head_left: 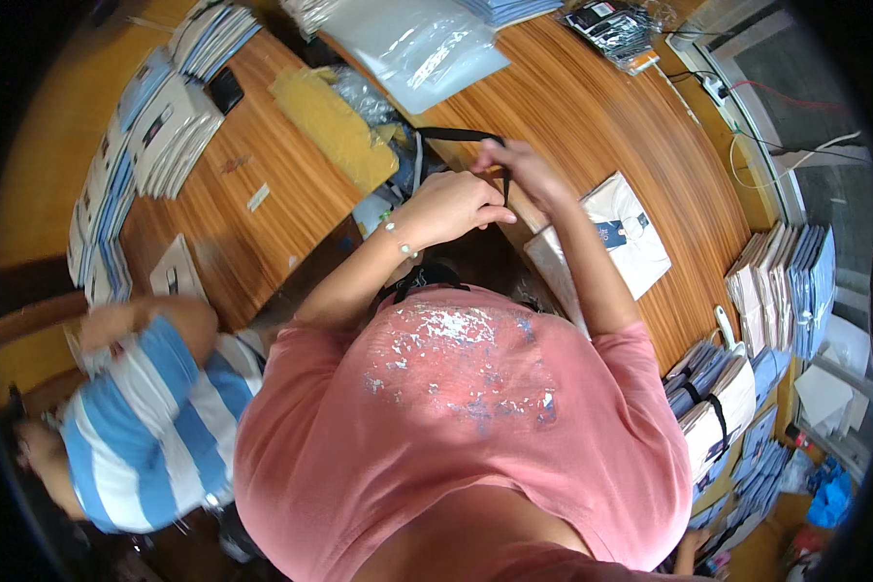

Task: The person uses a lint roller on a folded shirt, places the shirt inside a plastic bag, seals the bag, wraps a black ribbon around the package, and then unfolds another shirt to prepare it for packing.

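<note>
In front of my chest, my left hand (456,206) is closed, its fingertips pinching a narrow black strap (456,134). My right hand (526,177) is just beyond and to the right, slightly blurred, with its fingers bent around the same strap. One stretch of the strap loops away over the table edge, and a short length hangs between my hands. Close to my right forearm lies a folded cream shirt (640,254) with a dark tag. Another pale folded garment (555,274) overhangs the near table edge.
Clear plastic bags (422,58) cover the far table. Yellow wrapping (330,121) lies in the gap between two wooden tables. Folded shirts stand in stacks left (170,136) and right (761,291). A person in a striped shirt (155,427) is at my left.
</note>
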Tool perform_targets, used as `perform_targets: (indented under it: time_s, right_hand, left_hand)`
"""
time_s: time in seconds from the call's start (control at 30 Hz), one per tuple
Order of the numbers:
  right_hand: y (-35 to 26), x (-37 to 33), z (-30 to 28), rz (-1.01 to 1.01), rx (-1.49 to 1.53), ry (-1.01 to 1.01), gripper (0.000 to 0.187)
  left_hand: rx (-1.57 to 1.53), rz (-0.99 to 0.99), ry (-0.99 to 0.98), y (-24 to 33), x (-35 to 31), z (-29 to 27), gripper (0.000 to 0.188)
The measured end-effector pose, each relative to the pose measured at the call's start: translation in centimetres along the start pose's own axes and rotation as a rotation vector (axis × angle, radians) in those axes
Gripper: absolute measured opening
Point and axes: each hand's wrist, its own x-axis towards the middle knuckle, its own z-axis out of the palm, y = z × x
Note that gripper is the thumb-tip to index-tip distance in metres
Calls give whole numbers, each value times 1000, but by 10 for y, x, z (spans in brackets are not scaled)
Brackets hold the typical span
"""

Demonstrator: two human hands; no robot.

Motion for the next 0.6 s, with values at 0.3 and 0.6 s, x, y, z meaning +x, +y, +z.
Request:
perform_targets:
  time_s: [0.3,0.6]
  right_hand:
    - [-125,-153,-99,-104,40,589,33]
    - [13,-291,-182,-219,367,902,9]
  left_hand:
    - [-550,254,-572,-115,153,-53,25]
    - [-428,260,-349,-24,305,-19,23]
